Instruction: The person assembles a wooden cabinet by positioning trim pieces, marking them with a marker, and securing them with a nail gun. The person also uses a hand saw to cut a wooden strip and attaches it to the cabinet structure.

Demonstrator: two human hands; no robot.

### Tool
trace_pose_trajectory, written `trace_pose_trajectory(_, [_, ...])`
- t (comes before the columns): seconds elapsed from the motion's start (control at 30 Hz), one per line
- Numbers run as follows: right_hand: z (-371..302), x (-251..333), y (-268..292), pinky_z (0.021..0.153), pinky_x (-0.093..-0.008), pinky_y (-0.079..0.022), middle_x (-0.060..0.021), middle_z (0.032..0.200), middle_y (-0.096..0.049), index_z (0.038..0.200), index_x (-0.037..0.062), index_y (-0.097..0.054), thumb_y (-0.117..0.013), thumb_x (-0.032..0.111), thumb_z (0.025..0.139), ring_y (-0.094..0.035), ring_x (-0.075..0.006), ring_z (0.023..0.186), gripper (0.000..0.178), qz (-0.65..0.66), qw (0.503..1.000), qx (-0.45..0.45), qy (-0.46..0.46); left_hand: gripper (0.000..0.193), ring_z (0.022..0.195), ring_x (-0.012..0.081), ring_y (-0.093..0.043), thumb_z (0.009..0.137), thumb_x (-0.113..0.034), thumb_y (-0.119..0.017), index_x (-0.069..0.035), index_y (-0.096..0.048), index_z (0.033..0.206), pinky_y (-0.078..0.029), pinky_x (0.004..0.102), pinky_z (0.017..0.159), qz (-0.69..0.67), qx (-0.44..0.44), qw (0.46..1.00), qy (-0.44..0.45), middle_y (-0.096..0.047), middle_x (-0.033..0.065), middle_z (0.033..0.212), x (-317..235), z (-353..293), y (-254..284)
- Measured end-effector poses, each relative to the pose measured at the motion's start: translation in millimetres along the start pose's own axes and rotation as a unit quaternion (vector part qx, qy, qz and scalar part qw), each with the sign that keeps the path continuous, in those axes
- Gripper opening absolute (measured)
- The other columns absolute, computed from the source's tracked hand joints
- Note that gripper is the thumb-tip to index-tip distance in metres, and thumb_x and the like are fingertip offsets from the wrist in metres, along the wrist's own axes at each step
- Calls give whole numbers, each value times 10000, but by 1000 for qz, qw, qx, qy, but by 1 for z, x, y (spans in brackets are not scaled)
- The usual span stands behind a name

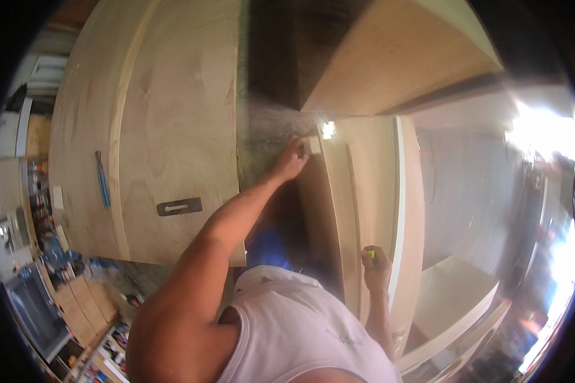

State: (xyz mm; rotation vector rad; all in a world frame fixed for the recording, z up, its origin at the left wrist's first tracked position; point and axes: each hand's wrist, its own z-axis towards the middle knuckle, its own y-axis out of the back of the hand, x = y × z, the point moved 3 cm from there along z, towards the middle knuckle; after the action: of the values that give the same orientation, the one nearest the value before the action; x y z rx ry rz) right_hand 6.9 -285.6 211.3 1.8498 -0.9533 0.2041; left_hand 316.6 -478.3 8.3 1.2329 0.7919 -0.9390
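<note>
My left hand (290,161) reaches out past the near end of a long plywood panel (380,166). Its fingers close around a small pale wood block (312,145), which sits against the panel's left edge. Lower down and to the right, my right hand (377,264) is closed over the same panel, beside a thin wooden strip (354,191). A bit of bright yellow-green (372,254) shows between its fingers; the rest of that object is hidden, so its kind is unclear.
On the left stands a large plywood surface (185,121) bearing a slotted dark metal blade (179,206) and a blue-handled tool (102,180). A big plywood box (402,51) rises ahead. An open wooden drawer box (457,290) lies at the lower right.
</note>
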Motion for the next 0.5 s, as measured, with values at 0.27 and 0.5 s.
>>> trace_pose_trajectory(0.27, [92,163,-67,708,-363,-526,-140,944,-682,1269,30,-605,-796,237,826,-647,-234,763,525,-33,980,46,189,557,1277,405,-507,805,70,-656,-45,-503,1329,-443,435,1062,-187,38,977,97,-526,209,1308,15,-33,-52])
trace_pose_trajectory(0.5, [149,186,-114,754,-424,-543,-230,964,-694,1269,13,-606,-738,276,885,-701,-356,862,484,-88,972,26,217,594,1358,387,-436,824,84,-614,-7,-454,1389,-413,432,1108,-318,-2,920,229,-450,196,1433,18,-28,-54])
